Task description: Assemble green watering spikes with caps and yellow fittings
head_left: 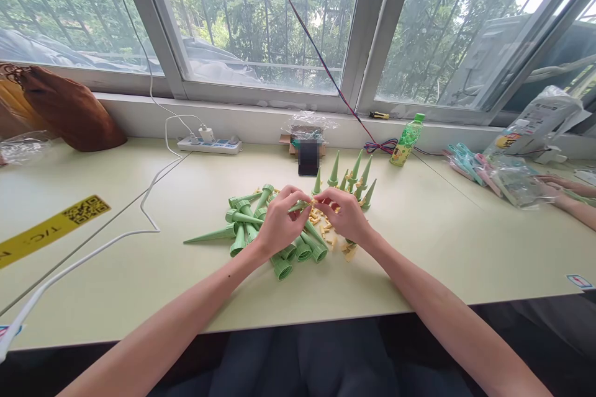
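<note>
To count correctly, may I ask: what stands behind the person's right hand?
Behind the right hand, green spikes stand upright, with yellow pieces near some lower parts. The hand hides part of this area; whether more stand there is unclear.

Note white power strip (214, 146) below window (261, 18); dark phone (308, 164) right of it; farther right, green-capped bottle (408, 139) beside bundled cable (379, 146). See brown bag (74, 111) far left.
</note>
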`<act>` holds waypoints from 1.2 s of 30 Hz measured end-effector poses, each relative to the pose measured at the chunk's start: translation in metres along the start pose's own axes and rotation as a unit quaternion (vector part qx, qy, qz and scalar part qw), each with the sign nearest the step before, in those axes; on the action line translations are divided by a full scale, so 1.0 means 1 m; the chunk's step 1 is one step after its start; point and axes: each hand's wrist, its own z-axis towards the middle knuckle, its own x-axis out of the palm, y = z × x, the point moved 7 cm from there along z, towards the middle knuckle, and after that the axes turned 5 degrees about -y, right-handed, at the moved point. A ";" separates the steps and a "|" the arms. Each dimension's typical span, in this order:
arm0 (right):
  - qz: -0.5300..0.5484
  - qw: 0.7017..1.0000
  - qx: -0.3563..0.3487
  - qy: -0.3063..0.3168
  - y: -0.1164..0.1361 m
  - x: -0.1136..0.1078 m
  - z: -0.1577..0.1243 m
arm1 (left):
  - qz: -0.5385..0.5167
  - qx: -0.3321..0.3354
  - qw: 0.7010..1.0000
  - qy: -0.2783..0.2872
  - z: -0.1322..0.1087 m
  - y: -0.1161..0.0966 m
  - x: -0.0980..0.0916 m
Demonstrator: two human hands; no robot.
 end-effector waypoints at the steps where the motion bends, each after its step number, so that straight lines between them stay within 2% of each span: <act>1: -0.002 1.000 0.001 0.000 0.000 0.000 0.000 | 0.000 0.000 1.000 0.001 0.000 0.000 0.000; 36: -0.049 0.999 0.009 0.018 -0.008 0.004 -0.001 | 0.000 -0.017 1.000 0.021 -0.001 0.005 0.002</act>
